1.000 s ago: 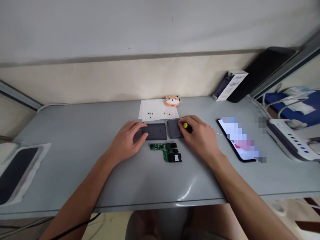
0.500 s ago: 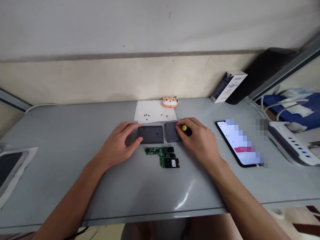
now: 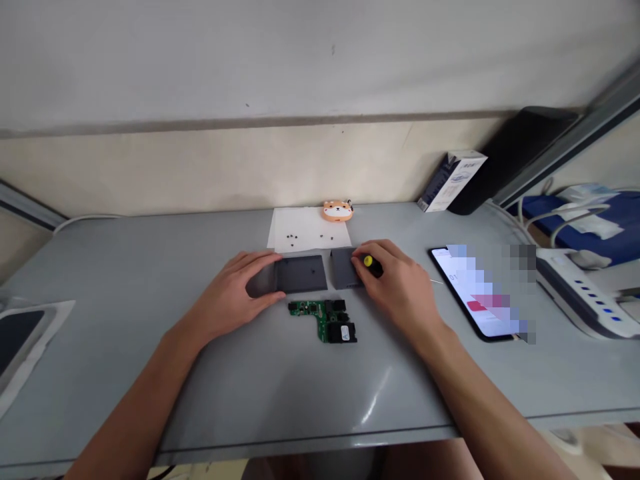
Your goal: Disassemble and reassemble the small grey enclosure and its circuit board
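My left hand [image 3: 235, 293] rests on the grey table [image 3: 125, 267], thumb and fingers spread around the left end of a dark grey rectangular cover [image 3: 300, 274]. My right hand [image 3: 397, 283] is closed round a small black screwdriver with a yellow cap [image 3: 370, 263], beside a smaller dark grey cover piece [image 3: 344, 267]. A green circuit board [image 3: 325, 319] lies just in front of the two covers, between my hands and untouched.
A white paper sheet [image 3: 309, 233] with several small black screws lies behind the covers, with an orange animal-shaped case [image 3: 337, 211] at its far edge. A phone [image 3: 475, 293], a power strip [image 3: 580, 287] and a box [image 3: 453, 173] are at right. A pouch [image 3: 25, 340] lies far left.
The view has shifted slightly, so everything sits a little lower and further left. My left hand has closed in a bit on the large cover's end; my right hand keeps the screwdriver in place.
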A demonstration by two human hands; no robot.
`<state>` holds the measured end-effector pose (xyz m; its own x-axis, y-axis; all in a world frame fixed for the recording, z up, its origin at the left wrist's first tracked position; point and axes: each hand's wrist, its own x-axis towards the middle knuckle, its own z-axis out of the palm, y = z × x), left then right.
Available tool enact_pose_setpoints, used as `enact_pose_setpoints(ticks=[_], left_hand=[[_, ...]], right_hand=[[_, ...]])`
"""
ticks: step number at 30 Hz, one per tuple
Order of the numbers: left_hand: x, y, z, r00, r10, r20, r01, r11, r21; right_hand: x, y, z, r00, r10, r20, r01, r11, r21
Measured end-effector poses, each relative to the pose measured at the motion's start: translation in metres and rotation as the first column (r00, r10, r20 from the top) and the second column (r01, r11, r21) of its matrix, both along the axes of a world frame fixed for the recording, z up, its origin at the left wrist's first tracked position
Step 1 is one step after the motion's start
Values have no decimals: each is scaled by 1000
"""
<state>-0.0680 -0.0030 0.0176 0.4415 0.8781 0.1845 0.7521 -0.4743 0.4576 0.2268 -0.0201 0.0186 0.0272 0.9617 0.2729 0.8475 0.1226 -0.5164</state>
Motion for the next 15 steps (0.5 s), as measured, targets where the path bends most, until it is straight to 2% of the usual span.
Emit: enact_pose_setpoints(ticks=[3, 6, 8, 10, 11, 12, 13, 15], left_hand=[[0, 1, -1, 1000, -5, 0, 5, 1000, 7], [0, 1, 0, 1000, -1, -15, 1, 1000, 13], [0, 0, 1, 1000, -1, -18, 1, 1000, 12], [0, 0, 1, 1000, -3, -18, 3, 1000, 10], [0, 0, 1, 1000, -4, -18, 4, 1000, 9], [0, 0, 1, 1000, -4, -18, 4, 1000, 10], [0, 0, 0, 1000, -3, -18, 4, 1000, 9], [-1, 0, 0, 1000, -5, -14, 5, 1000, 6]], right_hand=[[-1, 1, -1, 1000, 17, -4, -17, 1000, 23], [0, -1, 5, 999, -11, -45, 13, 998, 54], [2, -7, 14, 988, -68, -137, 81, 993, 88], [6, -15, 26, 934, -145, -327, 173, 983, 57], [9, -19, 31, 867, -202, -456, 220, 975, -14], [11, -23, 34, 763, -236, -602, 209, 971, -115], [13, -26, 36, 630, -245, -736, 114, 968, -225], [16, -29, 35, 401, -310, -862, -126, 913, -387]])
